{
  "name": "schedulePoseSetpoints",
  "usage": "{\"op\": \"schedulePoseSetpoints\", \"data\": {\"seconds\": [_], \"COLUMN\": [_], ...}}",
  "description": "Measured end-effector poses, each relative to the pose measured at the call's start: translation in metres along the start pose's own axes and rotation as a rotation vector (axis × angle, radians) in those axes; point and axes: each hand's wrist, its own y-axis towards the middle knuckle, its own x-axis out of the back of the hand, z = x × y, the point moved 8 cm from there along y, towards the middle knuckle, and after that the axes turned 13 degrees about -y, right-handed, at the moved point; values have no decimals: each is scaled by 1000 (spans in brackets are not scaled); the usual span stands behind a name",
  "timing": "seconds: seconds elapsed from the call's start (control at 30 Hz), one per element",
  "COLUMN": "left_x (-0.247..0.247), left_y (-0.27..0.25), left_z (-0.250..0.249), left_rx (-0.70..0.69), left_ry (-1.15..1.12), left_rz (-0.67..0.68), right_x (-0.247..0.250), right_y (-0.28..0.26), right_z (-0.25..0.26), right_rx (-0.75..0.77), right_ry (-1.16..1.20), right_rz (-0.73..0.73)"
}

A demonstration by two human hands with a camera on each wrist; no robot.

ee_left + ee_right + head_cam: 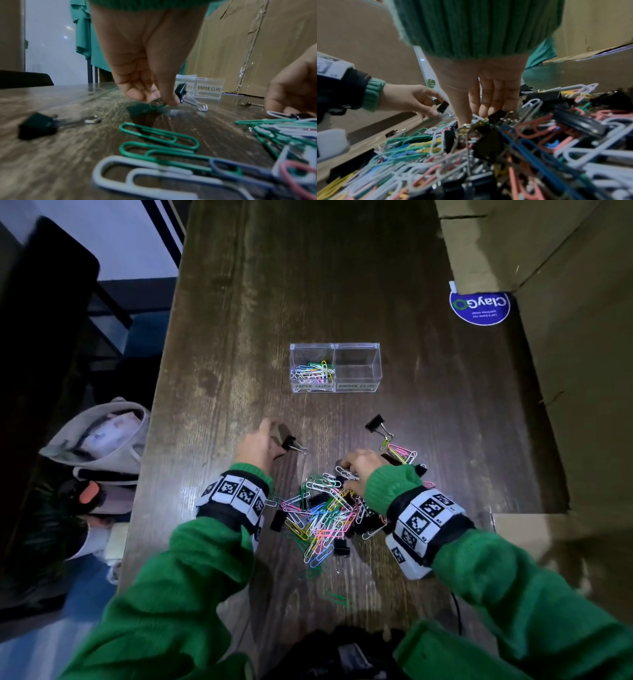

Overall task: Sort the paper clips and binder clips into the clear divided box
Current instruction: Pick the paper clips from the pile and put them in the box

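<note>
The clear divided box (358, 350) stands mid-table; its left cell holds coloured paper clips (313, 369), and the right cell, labelled BINDER CLIPS (208, 88), shows none. A mixed pile of paper clips and black binder clips (325, 510) lies in front of me. My left hand (159, 100) pinches a green paper clip (157, 103) just above the table, beside a lone black binder clip (291, 444). My right hand (476, 115) points down into the pile's far side, its fingertips (488, 109) touching a black binder clip (496, 114), the thumb apart.
Large cardboard boxes (565, 371) wall off the table's right side, with a round blue sticker (479, 306) at their foot. Another black binder clip (376, 424) lies right of centre. The table's left edge drops to a grey bag (99, 436) on the floor.
</note>
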Motion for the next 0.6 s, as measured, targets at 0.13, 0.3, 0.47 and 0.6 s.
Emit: {"op": "schedulePoseSetpoints", "data": {"seconds": [0.13,0.3,0.47,0.6], "left_x": [16,-9,-55,-73], "left_y": [-10,-33,-40,-42], "left_z": [13,-26,-46,-54], "left_rx": [75,-213,-282,-302], "left_ry": [143,119,161,222], "left_rz": [-47,168,417,455], "right_x": [-10,-8,-5,-1], "right_y": [0,-5,-9,-7], "right_z": [4,6,6,-3], "right_rx": [18,35,32,1], "right_ry": [-80,-54,-35,-48], "right_rz": [33,-36,-22,4]}}
